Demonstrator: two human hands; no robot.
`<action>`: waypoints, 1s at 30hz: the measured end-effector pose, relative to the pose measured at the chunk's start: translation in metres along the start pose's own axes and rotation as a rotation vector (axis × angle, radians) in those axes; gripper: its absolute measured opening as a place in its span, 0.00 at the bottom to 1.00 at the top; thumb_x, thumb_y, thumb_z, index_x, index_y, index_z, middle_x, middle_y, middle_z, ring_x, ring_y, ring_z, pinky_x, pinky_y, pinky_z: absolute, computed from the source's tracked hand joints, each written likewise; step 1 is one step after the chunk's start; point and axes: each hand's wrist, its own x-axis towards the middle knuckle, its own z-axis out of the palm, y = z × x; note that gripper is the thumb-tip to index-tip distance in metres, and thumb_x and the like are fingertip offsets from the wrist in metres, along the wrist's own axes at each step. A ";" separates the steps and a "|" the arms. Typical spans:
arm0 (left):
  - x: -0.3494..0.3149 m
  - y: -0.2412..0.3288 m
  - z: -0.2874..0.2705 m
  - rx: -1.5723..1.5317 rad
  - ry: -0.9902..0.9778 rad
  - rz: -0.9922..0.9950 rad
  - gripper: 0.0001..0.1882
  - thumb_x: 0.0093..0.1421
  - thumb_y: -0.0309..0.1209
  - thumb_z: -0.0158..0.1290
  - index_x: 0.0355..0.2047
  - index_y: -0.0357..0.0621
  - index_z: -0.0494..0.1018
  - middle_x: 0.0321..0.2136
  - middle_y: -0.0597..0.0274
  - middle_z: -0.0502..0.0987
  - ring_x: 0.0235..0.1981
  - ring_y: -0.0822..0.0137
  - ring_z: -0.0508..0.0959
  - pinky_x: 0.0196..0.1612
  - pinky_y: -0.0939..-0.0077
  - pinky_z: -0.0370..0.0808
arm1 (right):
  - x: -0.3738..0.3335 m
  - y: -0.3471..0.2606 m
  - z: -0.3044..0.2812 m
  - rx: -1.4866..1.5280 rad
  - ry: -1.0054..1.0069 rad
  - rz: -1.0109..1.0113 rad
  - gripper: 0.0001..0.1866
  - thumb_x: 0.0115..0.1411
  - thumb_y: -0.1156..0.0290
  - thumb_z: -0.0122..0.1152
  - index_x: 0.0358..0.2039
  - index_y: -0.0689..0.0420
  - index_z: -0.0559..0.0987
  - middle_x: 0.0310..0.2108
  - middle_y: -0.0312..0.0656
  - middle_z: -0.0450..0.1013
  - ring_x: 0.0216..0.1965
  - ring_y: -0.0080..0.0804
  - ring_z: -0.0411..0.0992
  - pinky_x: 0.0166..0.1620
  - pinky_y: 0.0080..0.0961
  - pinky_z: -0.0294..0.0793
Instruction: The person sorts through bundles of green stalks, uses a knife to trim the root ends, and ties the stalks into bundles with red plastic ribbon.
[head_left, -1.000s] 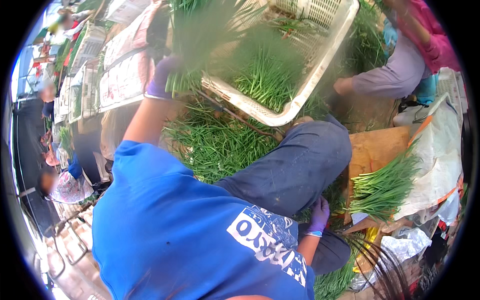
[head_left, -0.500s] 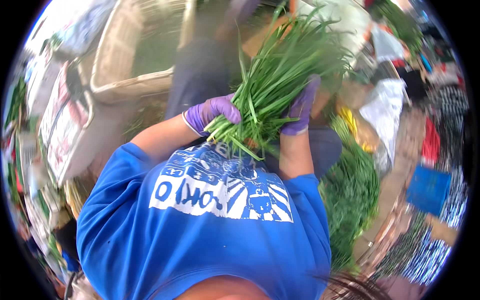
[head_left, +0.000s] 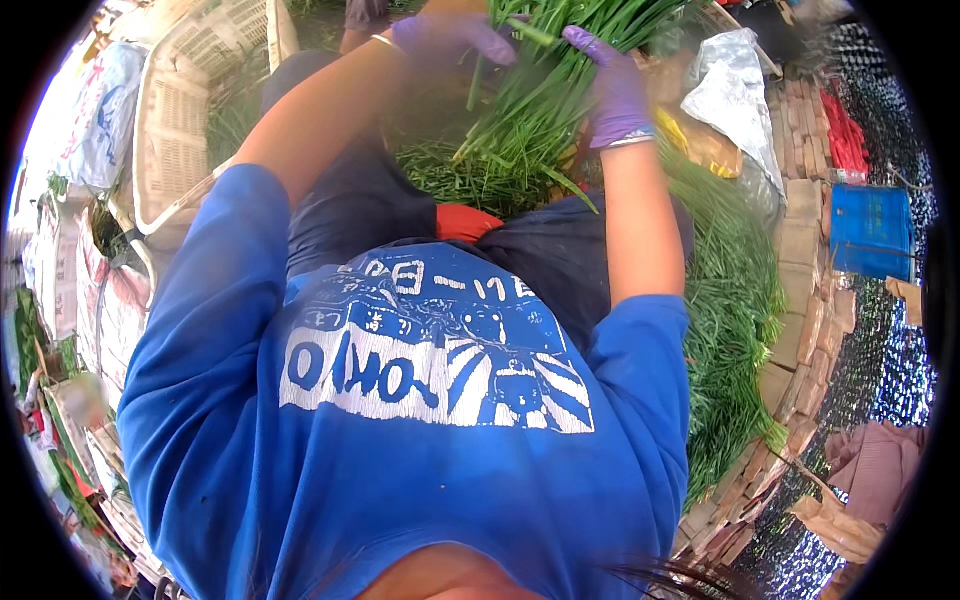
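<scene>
My right hand (head_left: 618, 95), in a purple glove, grips the side of a bunch of long flat-leaved chives (head_left: 595, 35) at the top of the view. Its thumb lies along the near side, and the other fingers are partly hidden by the leaves. My left hand (head_left: 450, 38), gloved alike, is at the left edge of the bunch beside some pale stalk ends. Motion smears its fingers, so their hold is unclear. Below the hands, more loose greens (head_left: 450, 175) lie between my legs, near a red patch (head_left: 467, 222).
A large heap of chives (head_left: 735, 350) lies along my right side, by a row of bricks (head_left: 797, 230). Left stands a cream plastic crate (head_left: 150, 130) with printed sacks (head_left: 105, 120) beside it. Farther right are a silvery plastic sheet (head_left: 735, 90), a blue box (head_left: 872, 230) and red cloth (head_left: 845, 135).
Both hands have moved away from my chest, toward the top of the view, along with the chives. My left hand no longer clearly grips the stalk ends. Loose greens between my legs now show.
</scene>
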 end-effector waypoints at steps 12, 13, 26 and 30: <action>-0.005 0.011 0.016 0.692 0.181 0.075 0.27 0.43 0.30 0.62 0.45 0.44 0.66 0.38 0.64 0.73 0.40 0.73 0.70 0.43 0.77 0.68 | -0.015 0.001 -0.003 -0.244 -0.260 -0.106 0.18 0.48 0.67 0.62 0.39 0.62 0.75 0.38 0.40 0.71 0.40 0.24 0.66 0.45 0.21 0.65; -0.010 -0.010 -0.004 0.615 0.094 0.185 0.28 0.43 0.30 0.62 0.46 0.44 0.66 0.39 0.64 0.73 0.40 0.73 0.70 0.43 0.77 0.69 | -0.026 -0.003 0.012 -0.109 -0.353 -0.167 0.18 0.47 0.68 0.63 0.38 0.61 0.75 0.37 0.39 0.71 0.39 0.24 0.67 0.43 0.21 0.66; 0.011 -0.018 0.030 1.190 -0.065 -0.195 0.42 0.40 0.47 0.62 0.51 0.39 0.58 0.47 0.50 0.66 0.49 0.57 0.66 0.51 0.68 0.64 | -0.018 0.003 0.021 0.014 -0.501 -0.042 0.24 0.41 0.77 0.63 0.42 0.62 0.71 0.37 0.40 0.71 0.39 0.31 0.70 0.47 0.28 0.66; 0.028 -0.015 0.044 1.226 -0.157 -0.175 0.41 0.39 0.48 0.62 0.49 0.37 0.61 0.47 0.47 0.64 0.49 0.55 0.65 0.52 0.69 0.62 | -0.004 0.014 -0.007 0.300 -0.500 -0.040 0.26 0.40 0.79 0.61 0.44 0.62 0.69 0.43 0.40 0.69 0.45 0.32 0.67 0.51 0.29 0.62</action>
